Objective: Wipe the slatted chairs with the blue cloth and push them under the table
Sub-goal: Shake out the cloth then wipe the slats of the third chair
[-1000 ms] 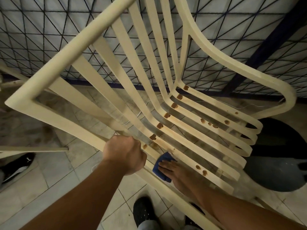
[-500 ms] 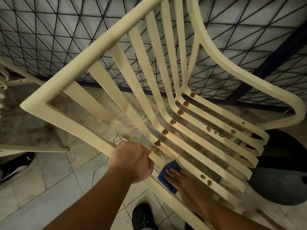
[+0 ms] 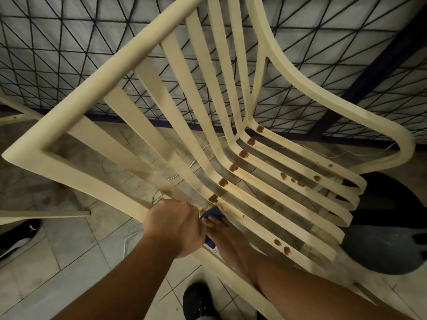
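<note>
At the far left a black shoe (image 3: pixel 16 234) is seen on the tiled floor (image 3: pixel 69 262), marked with a white leaping-animal logo. No lettering can be read there or anywhere else in view.

A thin white cable (image 3: pixel 129 239) lies loose on the tiles below the slatted chair (image 3: pixel 129 54). The chair legs could probably be caught on it when the chair is set down and pushed in.

The chair is held tilted, and its near side rail is gripped in the closed fist of the left hand (image 3: pixel 173 227). Should that grip slip, the frame would likely swing or drop.

Just beside that fist, the blue cloth (image 3: pixel 211 214) is pressed onto a seat slat under the flat, straight fingers of the right hand (image 3: pixel 221 232), and most of it is hidden. As it is only pressed, not clasped, it might be pushed through a gap between slats.

Further right, rust-brown spots (image 3: pixel 233 167) dot the slats. They could be smeared along the pale surface by the wiping.

A dark rounded object (image 3: pixel 381 239) stands close behind the seat front and might be struck.
</note>
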`<state>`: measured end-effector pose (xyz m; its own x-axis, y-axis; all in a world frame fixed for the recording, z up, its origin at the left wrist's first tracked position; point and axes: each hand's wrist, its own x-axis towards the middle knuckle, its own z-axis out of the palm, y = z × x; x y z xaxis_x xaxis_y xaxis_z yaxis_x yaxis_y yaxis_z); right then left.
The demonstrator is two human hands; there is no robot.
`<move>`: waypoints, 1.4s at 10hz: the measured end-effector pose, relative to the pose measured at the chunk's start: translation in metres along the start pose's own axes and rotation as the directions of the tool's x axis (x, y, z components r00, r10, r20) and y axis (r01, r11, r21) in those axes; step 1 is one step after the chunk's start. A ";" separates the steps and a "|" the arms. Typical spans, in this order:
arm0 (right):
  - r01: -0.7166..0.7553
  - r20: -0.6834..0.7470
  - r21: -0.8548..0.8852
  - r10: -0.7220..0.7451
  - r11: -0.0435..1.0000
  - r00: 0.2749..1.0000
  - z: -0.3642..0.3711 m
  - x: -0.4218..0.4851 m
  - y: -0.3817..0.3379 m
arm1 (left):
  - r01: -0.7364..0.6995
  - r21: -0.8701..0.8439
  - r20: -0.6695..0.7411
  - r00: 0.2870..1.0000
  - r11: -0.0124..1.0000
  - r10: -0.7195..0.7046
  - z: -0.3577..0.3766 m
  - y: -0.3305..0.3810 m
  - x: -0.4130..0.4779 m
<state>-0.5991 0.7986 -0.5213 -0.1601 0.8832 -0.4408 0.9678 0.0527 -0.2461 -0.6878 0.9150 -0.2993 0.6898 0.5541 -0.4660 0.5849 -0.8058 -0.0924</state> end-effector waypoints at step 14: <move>0.025 -0.254 0.269 0.046 0.963 0.966 0.036 -0.076 0.016 | -0.036 0.001 -0.018 0.999 0.999 0.036 0.003 -0.002 0.001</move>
<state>-0.5779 0.7153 -0.5227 -0.0607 0.9741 -0.2180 0.8758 -0.0527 -0.4797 -0.6897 0.9164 -0.3023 0.7180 0.5282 -0.4533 0.5592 -0.8255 -0.0762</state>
